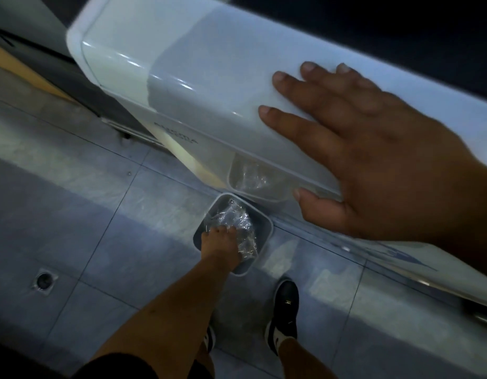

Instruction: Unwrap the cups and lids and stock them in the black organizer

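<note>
Dim, with a cold bluish cast. Short white glare streaks lie on the glossy panel (pixel 182 64) toward its left end. A paler band crosses the floor (pixel 72 201) just below it, and the tiles nearer the feet are darker. Beyond the panel's far edge all is near black. The right hand (pixel 373 160), large and close, is smeared by motion blur. The panel's edges and its lettering (pixel 176 132) are smeared too, and the lettering is unreadable. The wrap (pixel 236 217) throws small bright glints. Tile seams and the panel's long edge run tilted and slightly bowed by the wide lens
</note>
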Demonstrator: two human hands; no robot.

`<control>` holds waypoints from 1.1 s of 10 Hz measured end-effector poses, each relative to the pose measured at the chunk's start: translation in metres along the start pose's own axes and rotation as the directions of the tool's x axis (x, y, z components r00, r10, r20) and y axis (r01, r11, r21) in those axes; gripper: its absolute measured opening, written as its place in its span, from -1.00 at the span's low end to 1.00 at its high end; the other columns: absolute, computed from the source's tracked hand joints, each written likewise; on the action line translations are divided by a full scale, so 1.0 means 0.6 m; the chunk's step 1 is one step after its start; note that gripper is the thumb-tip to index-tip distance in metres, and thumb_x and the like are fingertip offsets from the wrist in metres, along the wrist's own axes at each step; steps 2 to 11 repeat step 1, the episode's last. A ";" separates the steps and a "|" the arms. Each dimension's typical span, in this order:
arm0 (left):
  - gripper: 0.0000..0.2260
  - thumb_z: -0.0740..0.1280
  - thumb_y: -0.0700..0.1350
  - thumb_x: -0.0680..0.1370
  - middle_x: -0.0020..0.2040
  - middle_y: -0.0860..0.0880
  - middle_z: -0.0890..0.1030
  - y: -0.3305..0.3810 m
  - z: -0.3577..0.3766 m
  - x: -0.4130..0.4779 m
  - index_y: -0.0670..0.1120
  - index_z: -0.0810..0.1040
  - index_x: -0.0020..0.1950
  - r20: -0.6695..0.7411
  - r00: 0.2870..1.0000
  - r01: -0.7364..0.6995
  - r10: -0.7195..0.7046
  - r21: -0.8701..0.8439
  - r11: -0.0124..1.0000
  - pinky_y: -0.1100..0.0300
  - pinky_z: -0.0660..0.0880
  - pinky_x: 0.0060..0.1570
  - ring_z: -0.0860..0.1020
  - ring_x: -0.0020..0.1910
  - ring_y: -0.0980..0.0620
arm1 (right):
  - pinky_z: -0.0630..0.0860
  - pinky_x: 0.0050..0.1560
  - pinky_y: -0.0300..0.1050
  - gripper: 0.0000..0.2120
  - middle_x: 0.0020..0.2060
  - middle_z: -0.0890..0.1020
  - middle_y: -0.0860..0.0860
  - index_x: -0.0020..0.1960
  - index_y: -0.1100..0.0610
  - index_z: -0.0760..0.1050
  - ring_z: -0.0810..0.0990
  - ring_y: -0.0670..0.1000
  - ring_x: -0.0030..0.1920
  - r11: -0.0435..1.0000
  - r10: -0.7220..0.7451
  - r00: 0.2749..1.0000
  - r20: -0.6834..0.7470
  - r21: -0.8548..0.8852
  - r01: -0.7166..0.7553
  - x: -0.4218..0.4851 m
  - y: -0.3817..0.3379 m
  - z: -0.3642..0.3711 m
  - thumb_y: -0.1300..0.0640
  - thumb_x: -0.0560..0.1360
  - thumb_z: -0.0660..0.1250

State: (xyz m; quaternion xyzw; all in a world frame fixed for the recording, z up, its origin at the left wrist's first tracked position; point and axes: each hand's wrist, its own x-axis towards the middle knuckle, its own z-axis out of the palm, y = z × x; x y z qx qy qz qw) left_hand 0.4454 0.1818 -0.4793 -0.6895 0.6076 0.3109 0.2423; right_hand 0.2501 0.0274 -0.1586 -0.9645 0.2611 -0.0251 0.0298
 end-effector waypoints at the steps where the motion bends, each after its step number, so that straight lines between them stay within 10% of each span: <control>1: -0.28 0.37 0.24 0.53 0.51 -0.18 0.44 0.004 -0.024 -0.036 -0.11 0.29 0.57 0.010 1.000 -0.005 0.005 0.007 1.000 -0.17 0.39 0.41 0.42 0.46 -0.22 | 0.08 0.62 0.31 -0.23 0.67 0.14 0.21 0.68 0.11 0.14 0.08 0.26 0.66 1.000 0.002 1.000 -0.030 -0.010 -0.002 0.001 -0.008 -0.011 -0.23 0.59 0.21; 11: -0.28 0.37 0.24 0.53 0.51 -0.18 0.44 0.004 -0.024 -0.036 -0.11 0.29 0.57 0.010 1.000 -0.005 0.005 0.007 1.000 -0.17 0.39 0.41 0.42 0.46 -0.22 | 0.08 0.62 0.31 -0.23 0.67 0.14 0.21 0.68 0.11 0.14 0.08 0.26 0.66 1.000 0.002 1.000 -0.030 -0.010 -0.002 0.001 -0.008 -0.011 -0.23 0.59 0.21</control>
